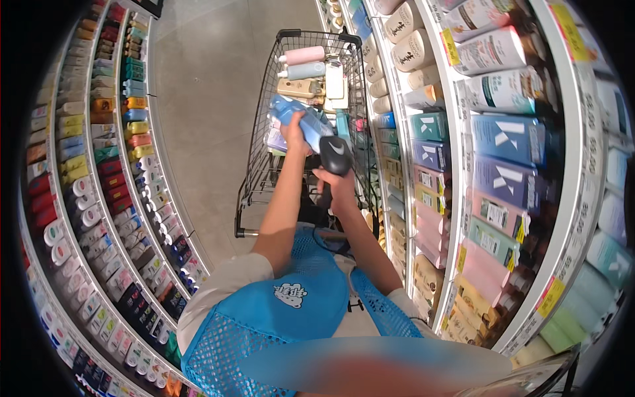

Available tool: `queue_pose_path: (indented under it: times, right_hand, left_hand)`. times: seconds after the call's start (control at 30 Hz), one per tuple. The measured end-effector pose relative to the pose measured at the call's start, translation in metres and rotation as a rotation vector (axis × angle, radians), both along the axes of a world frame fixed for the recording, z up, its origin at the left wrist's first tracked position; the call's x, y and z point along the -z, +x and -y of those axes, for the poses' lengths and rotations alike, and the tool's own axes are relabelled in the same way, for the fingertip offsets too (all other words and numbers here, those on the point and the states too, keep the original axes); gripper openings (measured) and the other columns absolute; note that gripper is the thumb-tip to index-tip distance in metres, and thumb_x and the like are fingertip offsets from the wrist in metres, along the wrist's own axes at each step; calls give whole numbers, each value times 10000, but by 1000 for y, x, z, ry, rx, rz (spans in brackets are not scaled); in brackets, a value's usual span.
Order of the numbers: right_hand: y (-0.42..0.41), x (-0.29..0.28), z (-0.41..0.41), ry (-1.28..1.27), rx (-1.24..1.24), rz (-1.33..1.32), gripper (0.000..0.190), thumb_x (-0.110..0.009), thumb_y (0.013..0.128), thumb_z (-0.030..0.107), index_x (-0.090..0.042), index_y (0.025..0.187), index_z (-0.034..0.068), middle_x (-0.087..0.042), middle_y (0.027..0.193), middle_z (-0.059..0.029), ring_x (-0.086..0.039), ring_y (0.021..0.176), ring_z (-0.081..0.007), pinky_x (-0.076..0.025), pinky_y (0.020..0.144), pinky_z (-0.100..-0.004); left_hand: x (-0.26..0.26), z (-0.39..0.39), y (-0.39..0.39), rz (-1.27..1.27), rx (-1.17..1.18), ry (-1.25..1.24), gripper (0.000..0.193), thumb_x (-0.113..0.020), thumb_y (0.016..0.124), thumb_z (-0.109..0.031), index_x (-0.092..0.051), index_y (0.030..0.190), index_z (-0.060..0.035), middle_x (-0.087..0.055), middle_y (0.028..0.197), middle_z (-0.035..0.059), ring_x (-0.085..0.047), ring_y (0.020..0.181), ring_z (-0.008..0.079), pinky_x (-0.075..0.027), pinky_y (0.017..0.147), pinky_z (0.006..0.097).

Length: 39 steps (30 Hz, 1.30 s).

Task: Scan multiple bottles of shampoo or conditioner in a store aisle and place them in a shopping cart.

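My left hand (294, 133) grips a light blue package (310, 126), perhaps a bottle or a box, tilted over the shopping cart. A black handheld barcode scanner (336, 155) is in my right hand (341, 191), its head close to the lower end of the package. Beneath both hands stands the black wire cart (289, 33). Lying in it are a pink bottle (303, 55), a grey-blue bottle (303, 71), a cream-coloured bottle (296, 88) and a white bottle (335, 82). Other packages in the cart are partly hidden by my left hand and the blue package.
Close on the right rises a lit shelf unit (449, 164) with shampoo bottles and boxes behind price strips. Another stocked shelf unit (114, 164) curves along the left. Grey floor (208, 99) runs between that unit and the cart. A dark cable (320, 243) hangs by my vest.
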State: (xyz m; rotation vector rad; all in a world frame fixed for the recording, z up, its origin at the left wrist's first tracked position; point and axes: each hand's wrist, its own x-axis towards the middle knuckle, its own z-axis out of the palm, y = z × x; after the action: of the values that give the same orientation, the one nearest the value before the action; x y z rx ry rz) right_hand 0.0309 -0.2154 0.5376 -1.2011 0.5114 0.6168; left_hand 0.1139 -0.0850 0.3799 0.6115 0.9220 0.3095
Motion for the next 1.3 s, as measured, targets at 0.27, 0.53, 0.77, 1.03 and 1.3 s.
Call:
queue_pose_path:
  times: [0.27, 0.53, 0.77, 1.03, 1.3]
  right_hand:
    - [-23, 62, 49, -242, 307, -168, 197, -734, 726, -36, -604, 871, -5, -613, 730, -71, -567, 511, -174, -444, 450, -309]
    - [-30, 50, 56, -252, 412, -173, 214, -759, 719, -19, -624, 885, -5, -615, 722, -70, -570, 518, -167, -450, 457, -308]
    - [-42, 62, 96, -233, 419, -164, 242, -768, 743, 17, -597, 914, 22, -621, 730, -67, -573, 493, -172, -452, 463, -322]
    - [-27, 29, 119, 7, 179, -3, 247, -749, 749, 57, -592, 935, 21, -577, 644, -57, -575, 512, -162, -445, 468, -308]
    - [-32, -11, 129, -33, 233, 65, 207, -722, 743, 39, -593, 906, 42, -585, 688, -52, -576, 515, -162, -445, 464, -317]
  left_hand:
    - [145, 45, 49, -649, 1081, 780, 892, -840, 632, -446, -454, 1266, 50, -598, 1199, 258, -588, 1128, 415, -495, 946, 444]
    - [196, 118, 30, -930, 1191, 748, 1082, -807, 663, -587, -291, 1341, 78, -459, 1341, 274, -542, 1209, 421, -492, 977, 467]
    - [218, 104, 19, -655, 1387, 1081, 843, -744, 691, -489, -516, 1330, 12, -652, 1160, 261, -638, 1074, 400, -482, 952, 475]
    - [67, 81, 29, -105, 864, 1206, 549, -690, 748, -118, -594, 1282, -28, -626, 1206, 253, -612, 1111, 409, -476, 949, 441]
    - [-407, 192, 13, 1026, 243, 1501, 315, -625, 859, 40, -623, 1174, 15, -644, 1098, 115, -625, 902, 169, -504, 811, 288]
